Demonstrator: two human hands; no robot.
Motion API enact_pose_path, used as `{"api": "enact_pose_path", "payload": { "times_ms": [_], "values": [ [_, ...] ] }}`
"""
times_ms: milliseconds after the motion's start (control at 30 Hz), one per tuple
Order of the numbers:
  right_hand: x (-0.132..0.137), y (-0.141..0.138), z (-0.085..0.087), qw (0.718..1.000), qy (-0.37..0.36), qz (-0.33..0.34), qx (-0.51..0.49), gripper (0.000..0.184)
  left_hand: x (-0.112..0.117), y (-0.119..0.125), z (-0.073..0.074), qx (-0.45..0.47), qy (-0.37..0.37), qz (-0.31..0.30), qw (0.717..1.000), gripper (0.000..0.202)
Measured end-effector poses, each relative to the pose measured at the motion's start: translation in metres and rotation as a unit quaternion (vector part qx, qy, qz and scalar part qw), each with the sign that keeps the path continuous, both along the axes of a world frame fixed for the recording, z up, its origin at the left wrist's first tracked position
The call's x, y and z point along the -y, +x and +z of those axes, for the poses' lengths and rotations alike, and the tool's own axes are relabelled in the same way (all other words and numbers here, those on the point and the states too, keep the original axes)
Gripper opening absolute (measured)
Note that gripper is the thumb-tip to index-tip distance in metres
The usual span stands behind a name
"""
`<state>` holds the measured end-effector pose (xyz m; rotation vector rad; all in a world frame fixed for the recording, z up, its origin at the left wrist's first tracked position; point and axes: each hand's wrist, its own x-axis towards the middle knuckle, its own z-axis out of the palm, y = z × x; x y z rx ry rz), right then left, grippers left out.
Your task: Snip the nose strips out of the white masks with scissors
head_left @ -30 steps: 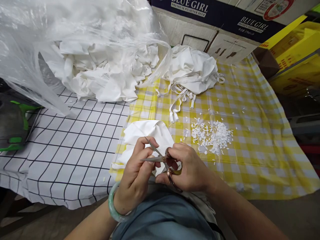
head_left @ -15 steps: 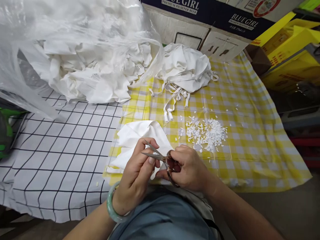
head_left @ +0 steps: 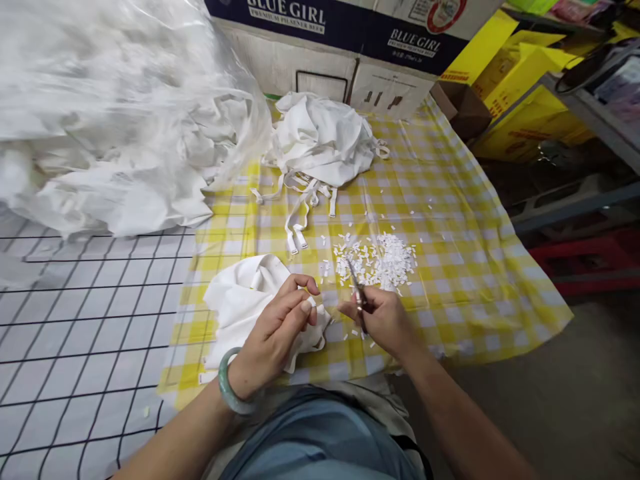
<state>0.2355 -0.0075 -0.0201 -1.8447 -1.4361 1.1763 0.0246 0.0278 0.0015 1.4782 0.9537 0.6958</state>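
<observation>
White fabric piece [head_left: 240, 293]: lying rumpled to the left of the snippet pile [head_left: 394, 260], its right edge showing beneath the left hand.
Left hand [head_left: 275, 333]: wearing a green bangle [head_left: 231, 393] and hovering over the fabric piece, on the near left of the pile; thumb and fingertips are meeting in a pinch, seemingly gripping a bit of that fabric.
Right hand [head_left: 390, 325]: holding the scissors [head_left: 361, 303] by their handles, fingers wrapping round them on the near side of the pile; the blades are pointing toward the pile, apart from the fabric. Whether they are standing parted, I cannot tell.
Snipping: appearing to be at a pause between cuts; any further cut would be calling for a steady pinched edge and blades turning left from the pile.
Yellow checked cloth [head_left: 450, 253]: spreading under the pile, with stray snippets lying around it.
White bundle [head_left: 325, 140]: sitting beyond the pile, to its left, with narrow straps [head_left: 295, 220] trailing nearer.
Clear plastic bag [head_left: 120, 40]: slumping far left of the pile, holding crumpled white cloth [head_left: 115, 193].
Beer carton [head_left: 345, 33]: standing well beyond the pile, its inside not showing.
Red crate [head_left: 575, 263]: sitting well right of the pile, its contents hiding in shadow.
</observation>
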Motion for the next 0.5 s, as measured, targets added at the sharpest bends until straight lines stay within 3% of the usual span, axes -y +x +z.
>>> {"api": "enact_pose_path", "payload": {
  "times_ms": [100, 200, 267, 333, 400, 467, 500],
  "values": [
    [-0.008, -0.01, 0.007, 0.994, 0.09, 0.046, 0.042, 0.047, -0.003, -0.038, 0.003, -0.1, 0.087, 0.045, 0.99, 0.035],
    [0.001, -0.048, 0.003, 0.978, 0.133, 0.157, 0.035, 0.062, 0.014, -0.082, -0.006, -0.236, 0.179, 0.109, 0.949, 0.021],
    [0.008, -0.078, -0.006, 0.967, 0.142, 0.209, 0.032, 0.046, 0.028, -0.1, -0.016, -0.272, 0.185, 0.1, 0.939, 0.01],
    [0.001, -0.1, -0.011, 0.964, 0.148, 0.22, 0.008, 0.031, 0.03, -0.102, -0.02, -0.245, 0.163, 0.069, 0.953, 0.023],
    [-0.026, -0.107, 0.0, 0.965, 0.171, 0.194, -0.04, 0.028, 0.008, -0.09, -0.007, -0.198, 0.165, 0.067, 0.964, 0.019],
    [-0.073, -0.098, 0.032, 0.96, 0.23, 0.139, -0.085, 0.023, -0.037, -0.067, 0.024, -0.144, 0.241, 0.117, 0.953, 0.005],
    [-0.102, -0.088, 0.054, 0.954, 0.27, 0.094, -0.091, 0.021, -0.066, -0.054, 0.044, -0.099, 0.298, 0.173, 0.933, 0.004]
  ]
}}
